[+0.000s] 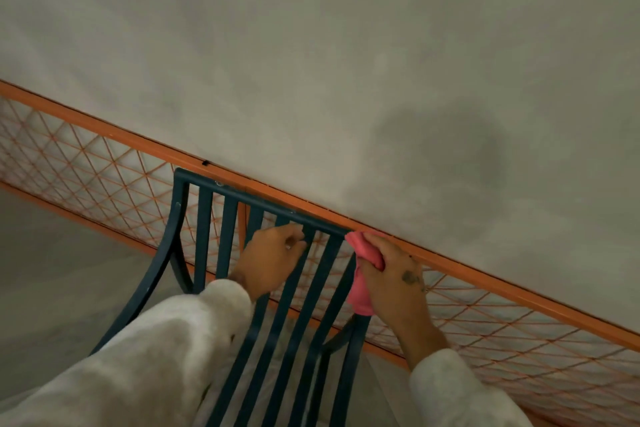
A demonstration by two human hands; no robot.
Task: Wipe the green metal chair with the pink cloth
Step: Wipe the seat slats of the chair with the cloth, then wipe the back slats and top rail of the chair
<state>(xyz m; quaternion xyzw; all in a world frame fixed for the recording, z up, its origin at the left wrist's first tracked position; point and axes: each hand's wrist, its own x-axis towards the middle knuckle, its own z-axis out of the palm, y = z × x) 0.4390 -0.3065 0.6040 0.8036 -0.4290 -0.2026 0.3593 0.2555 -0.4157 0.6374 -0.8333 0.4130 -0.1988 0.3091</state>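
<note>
The green metal chair (pixel 204 218) stands in front of me with its slatted backrest facing away, against an orange railing. My left hand (pixel 272 258) grips the top rail of the backrest near its middle, fingers curled around the bar. My right hand (pixel 394 282) holds the pink cloth (pixel 362 291) pressed against the right upright post of the backrest, just below the top corner. The cloth hangs down along the post. Both my arms wear pale fuzzy sleeves.
An orange railing (pixel 485 276) with diamond wire mesh runs diagonally right behind the chair. Beyond it lies a grey concrete surface (pixel 346 62) with a dark damp patch. Pale floor shows to the left of the chair.
</note>
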